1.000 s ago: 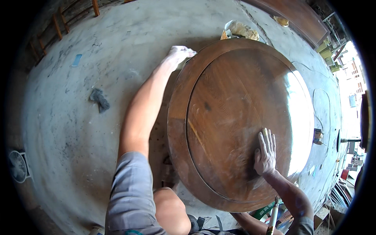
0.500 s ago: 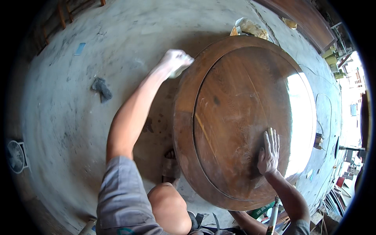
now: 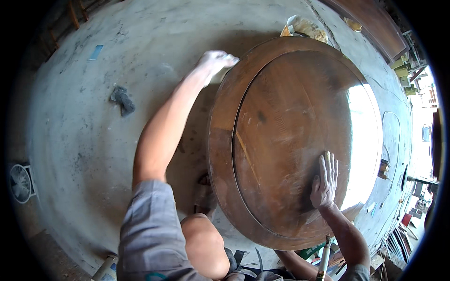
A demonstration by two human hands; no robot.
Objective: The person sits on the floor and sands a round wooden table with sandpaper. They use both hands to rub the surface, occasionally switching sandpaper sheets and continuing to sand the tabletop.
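A large round brown wooden tabletop [image 3: 286,136] fills the middle and right of the view, with a groove running inside its broad rim. My left hand [image 3: 215,64] is at the far left edge of that rim, its fingers closed and smeared a little by motion; what they hold, if anything, I cannot make out. Pale dust whitens that hand. Flat on the wood at the near right lies my right hand [image 3: 324,185], fingers stretched out and dusty too. Dull, scuffed patches cover the surface, and bright light reflects off its right side.
A dark grey rag [image 3: 123,100] and a small blue sheet [image 3: 96,52] lie on the concrete floor. Beyond the tabletop sits a plastic bag [image 3: 307,29]. A white fan [image 3: 21,182] stands at far left. A pale tube with a metal fitting [image 3: 324,257] is near my right forearm.
My left hand has shifted slightly right and farther along the rim. The right hand stays flat in place on the wood. The whole view has moved slightly.
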